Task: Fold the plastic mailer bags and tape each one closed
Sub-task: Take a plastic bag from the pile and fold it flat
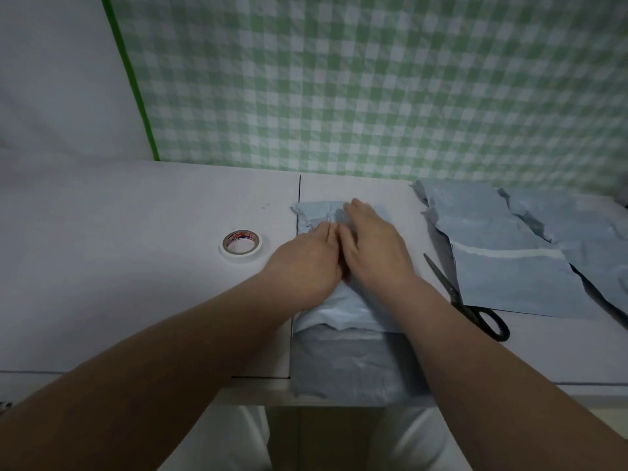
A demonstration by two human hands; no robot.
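Your left grip [306, 263] and right grip [373, 246], flat and grasping nothing, press the bag [353, 362] so its fold stays for taping.

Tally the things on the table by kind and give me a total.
Tape roll: 1
Scissors: 1
Mailer bags: at least 3. One is the folded bag pressed under the left hand and right hand. The overlapping pile at the right holds at least 2.
Total: at least 5
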